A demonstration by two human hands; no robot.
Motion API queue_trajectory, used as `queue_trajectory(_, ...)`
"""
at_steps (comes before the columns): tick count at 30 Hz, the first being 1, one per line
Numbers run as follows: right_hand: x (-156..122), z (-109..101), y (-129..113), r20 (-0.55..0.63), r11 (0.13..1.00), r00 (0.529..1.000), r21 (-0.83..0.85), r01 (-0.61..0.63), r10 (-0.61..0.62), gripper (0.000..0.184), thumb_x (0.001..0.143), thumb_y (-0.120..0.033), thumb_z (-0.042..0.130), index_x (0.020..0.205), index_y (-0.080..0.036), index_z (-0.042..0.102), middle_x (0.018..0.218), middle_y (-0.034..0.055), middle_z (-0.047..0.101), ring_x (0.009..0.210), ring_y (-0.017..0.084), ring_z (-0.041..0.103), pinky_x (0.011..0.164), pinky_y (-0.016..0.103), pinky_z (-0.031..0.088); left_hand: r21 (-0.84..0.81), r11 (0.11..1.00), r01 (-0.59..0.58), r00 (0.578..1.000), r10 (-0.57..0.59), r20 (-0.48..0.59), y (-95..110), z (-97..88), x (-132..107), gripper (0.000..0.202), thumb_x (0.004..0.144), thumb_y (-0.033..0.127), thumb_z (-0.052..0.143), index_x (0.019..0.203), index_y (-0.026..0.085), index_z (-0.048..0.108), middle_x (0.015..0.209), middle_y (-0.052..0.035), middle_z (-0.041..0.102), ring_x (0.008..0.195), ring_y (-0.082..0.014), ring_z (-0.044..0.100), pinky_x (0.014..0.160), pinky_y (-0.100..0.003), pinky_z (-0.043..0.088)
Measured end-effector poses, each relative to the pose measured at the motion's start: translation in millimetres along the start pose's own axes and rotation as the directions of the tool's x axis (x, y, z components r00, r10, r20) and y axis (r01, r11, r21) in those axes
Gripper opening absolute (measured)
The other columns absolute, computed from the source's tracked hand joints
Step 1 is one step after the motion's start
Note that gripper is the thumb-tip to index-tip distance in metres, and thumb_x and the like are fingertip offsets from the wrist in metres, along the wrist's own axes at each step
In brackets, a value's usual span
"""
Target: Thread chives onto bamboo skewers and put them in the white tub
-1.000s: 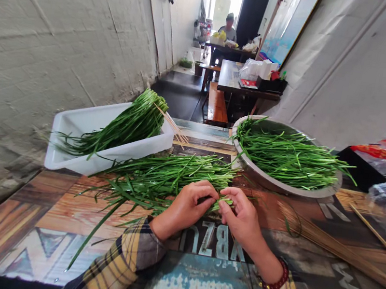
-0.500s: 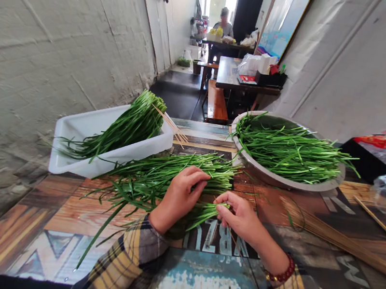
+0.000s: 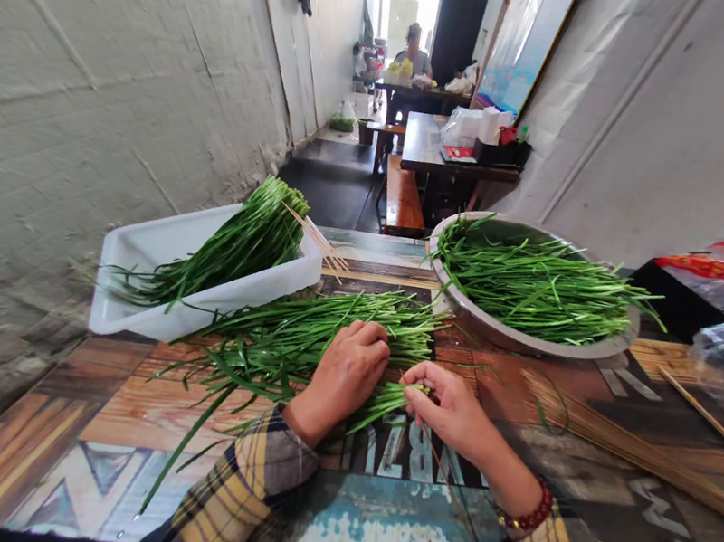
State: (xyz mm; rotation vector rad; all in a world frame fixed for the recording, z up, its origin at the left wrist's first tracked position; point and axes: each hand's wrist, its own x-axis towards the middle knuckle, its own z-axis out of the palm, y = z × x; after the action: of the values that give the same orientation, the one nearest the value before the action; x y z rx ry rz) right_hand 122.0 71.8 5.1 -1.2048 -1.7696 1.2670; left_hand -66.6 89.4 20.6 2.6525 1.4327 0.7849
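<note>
The right hand (image 3: 453, 411) pinches green stalks (image 3: 384, 403) and a thin stick (image 3: 467, 518). From here, the left hand (image 3: 346, 374) curls over the leafy pile (image 3: 298, 325); I can't tell if it grips.

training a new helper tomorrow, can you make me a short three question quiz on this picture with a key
1. True or false: the right hand pinches the pale ends of a small bunch of green stalks.

2. Which wrist wears the red bead bracelet?
a) the left
b) the right
c) neither

3. Which two containers have green stalks in them?

Key
1. True.
2. b, the right.
3. The white tray, on the left side of the table, and the round bowl, on the right side.
</note>
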Motion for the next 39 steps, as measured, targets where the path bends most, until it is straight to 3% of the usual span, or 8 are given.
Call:
queue_trajectory(6,0.4,-2.2,-6.5,-0.117,1.000,0.993,0.018,0.025,-0.023,0.010,0.082,-0.025,0.054,0.087,-0.018,0.060,0.063,-0.0034,0.061,0.046,0.010,0.058,0.047,0.021,0.045,-0.258,0.963,0.074,0.976,-0.124,-0.182,2.8,-5.4,0.4,0.010,0.083,0.009,0.052,0.079,0.018,0.057,0.097,-0.0065,0.063,0.092,-0.0190,0.055,0.083,-0.033,0.045)
queue_trajectory(10,-1.4,-3.1,-10.5,-0.203,0.999,0.978,-0.004,0.050,-0.050,0.016,0.082,-0.029,0.054,0.090,-0.018,0.063,0.068,-0.0015,0.063,0.046,0.010,0.058,0.046,0.022,0.045,-0.435,0.889,0.141,0.968,-0.216,-0.128,4.2,-5.0,-1.2,0.012,0.082,0.009,0.050,0.083,0.018,0.058,0.080,-0.0014,0.062,0.075,-0.0140,0.057,0.071,-0.026,0.046)
queue_trajectory(14,-2.2,-3.2,-9.5,-0.251,0.997,0.965,-0.005,0.071,-0.070,0.019,0.084,-0.032,0.054,0.093,-0.018,0.065,0.064,-0.0014,0.063,0.044,0.010,0.057,0.046,0.022,0.045,-0.523,0.841,0.137,0.969,-0.224,-0.106,7.4,-6.4,-0.3,0.021,0.084,0.010,0.050,0.096,0.018,0.065,0.086,-0.0032,0.065,0.080,-0.0145,0.059,0.073,-0.026,0.047)
queue_trajectory(19,-2.5,-3.1,-7.8,-0.257,0.996,0.963,0.024,0.089,-0.080,0.023,0.086,-0.031,0.054,0.098,-0.018,0.067,0.067,0.0007,0.066,0.045,0.010,0.058,0.045,0.021,0.045,-0.563,0.816,0.132,0.977,-0.204,-0.065,10.3,-8.2,1.6,0.016,0.088,0.018,0.056,0.094,0.017,0.070,0.081,-0.0037,0.065,0.076,-0.0140,0.059,0.070,-0.025,0.045)
queue_trajectory(25,-3.0,-2.6,-5.3,-0.272,0.994,0.958,0.022,0.102,-0.093,0.026,0.086,-0.031,0.054,0.103,-0.016,0.068,0.070,0.0019,0.068,0.044,0.010,0.056,0.044,0.021,0.044,-0.567,0.815,0.118,0.975,-0.204,-0.091,11.8,-8.7,2.1,0.012,0.086,0.012,0.055,0.082,0.016,0.065,0.078,-0.0014,0.062,0.075,-0.0130,0.057,0.070,-0.024,0.044)
queue_trajectory(29,-2.5,-2.9,-4.5,-0.270,0.993,0.956,0.004,0.119,-0.114,0.027,0.087,-0.031,0.054,0.105,-0.016,0.069,0.074,0.0026,0.069,0.046,0.010,0.057,0.046,0.021,0.045,-0.560,0.819,0.127,0.974,-0.211,-0.088,13.0,-9.6,2.0,0.014,0.085,0.010,0.054,0.087,0.016,0.066,0.079,-0.0016,0.063,0.075,-0.0130,0.057,0.070,-0.024,0.044)
queue_trajectory(32,-2.2,-3.4,-6.7,-0.269,0.991,0.954,-0.017,0.135,-0.135,0.027,0.087,-0.030,0.053,0.104,-0.016,0.069,0.078,0.0038,0.070,0.053,0.012,0.061,0.048,0.022,0.047,-0.583,0.802,0.130,0.978,-0.201,-0.058,13.2,-8.7,1.9,0.016,0.087,0.016,0.056,0.094,0.017,0.070,0.083,-0.0033,0.066,0.077,-0.0137,0.059,0.071,-0.024,0.045)
queue_trajectory(39,-4.8,-3.9,-10.0,-0.248,0.983,0.952,-0.075,0.165,-0.179,0.027,0.086,-0.026,0.053,0.103,-0.015,0.070,0.080,0.0061,0.072,0.077,0.019,0.068,0.058,0.025,0.051,-0.592,0.794,0.136,0.977,-0.205,-0.051,11.3,-4.7,1.4,0.014,0.088,0.019,0.056,0.086,0.016,0.069,0.079,-0.0026,0.067,0.074,-0.0129,0.060,0.068,-0.023,0.045)
